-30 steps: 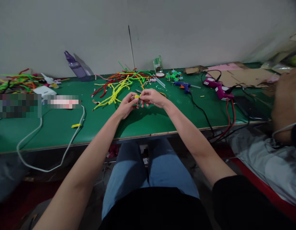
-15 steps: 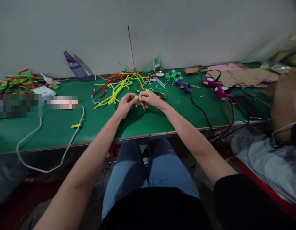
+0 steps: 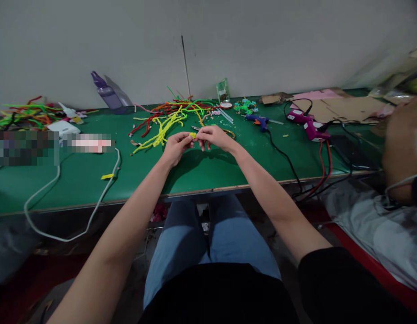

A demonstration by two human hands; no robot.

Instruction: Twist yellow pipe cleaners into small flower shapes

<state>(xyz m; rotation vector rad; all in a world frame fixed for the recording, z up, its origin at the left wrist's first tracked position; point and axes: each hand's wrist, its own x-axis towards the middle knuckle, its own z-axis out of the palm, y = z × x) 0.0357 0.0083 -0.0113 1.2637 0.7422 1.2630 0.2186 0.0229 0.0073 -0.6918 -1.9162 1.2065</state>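
My left hand (image 3: 175, 147) pinches a small, bunched yellow pipe cleaner (image 3: 192, 135) between thumb and fingers. My right hand (image 3: 213, 137) meets it from the other side, thumb and forefinger closed on the same piece while the lower fingers curl loosely. Both are held just above the green tabletop (image 3: 208, 173). Partly covered by my right hand lies a pair of scissors (image 3: 231, 133) with gold-coloured handles. Loose yellow pipe cleaners (image 3: 164, 130) spread beyond my left hand, with red, orange and green pipe cleaners (image 3: 181, 107) heaped behind them.
A blue glue gun (image 3: 257, 121) and magenta glue guns (image 3: 313, 130) trail cables on the right. Small teal pieces (image 3: 245, 106) lie near the wall. A purple bottle (image 3: 107, 94) leans at the back left. Another person's arm (image 3: 402, 144) reaches in at far right.
My right hand has shifted slightly right, and more of the yellow piece shows between my fingertips. The left hand keeps nearly the same pose. The whole view has moved a little.
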